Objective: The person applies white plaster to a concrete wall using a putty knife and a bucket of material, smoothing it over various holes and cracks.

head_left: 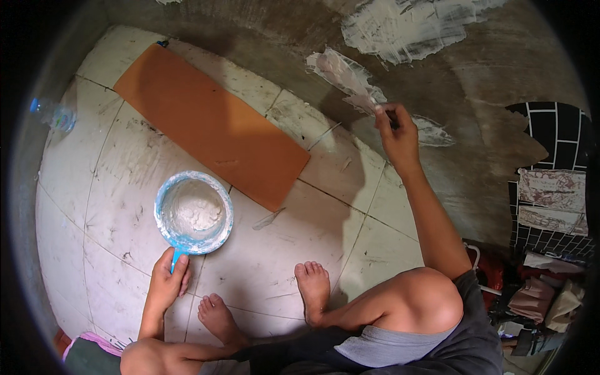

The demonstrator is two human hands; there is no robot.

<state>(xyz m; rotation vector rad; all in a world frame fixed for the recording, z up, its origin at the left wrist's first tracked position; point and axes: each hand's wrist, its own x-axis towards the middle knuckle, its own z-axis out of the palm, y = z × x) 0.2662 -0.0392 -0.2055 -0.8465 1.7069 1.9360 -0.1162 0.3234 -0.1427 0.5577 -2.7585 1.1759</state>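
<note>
While the person squats barefoot on the tiled floor (262, 269), the left hand (167, 280) is wrapped shut around the short blue handle of a round blue bowl (194, 212), which rests on the tiles just ahead of the left foot (219, 317); the handle itself is almost wholly hidden under the fingers. Inside the bowl lies a pale, lumpy white paste. The right hand (397, 134) is raised to the grey wall (475, 75), its fingers pinched together on a small scraper (370, 103) whose paste-coated blade lies against the surface; the grip of the tool is covered by the fingers, so its shape is hard to make out. White streaks of filler (406, 22) spread across the wall above and beside the blade. Beyond the bowl, an orange board (212, 125) lies flat and slantwise on the tiles, apart from the bowl's rim. A clear plastic bottle (56, 115) lies at the far left, bent by the lens. At the right edge, black wall tiles (550, 125) and a heap of rags (544, 294) are cut off and indistinct.
</note>
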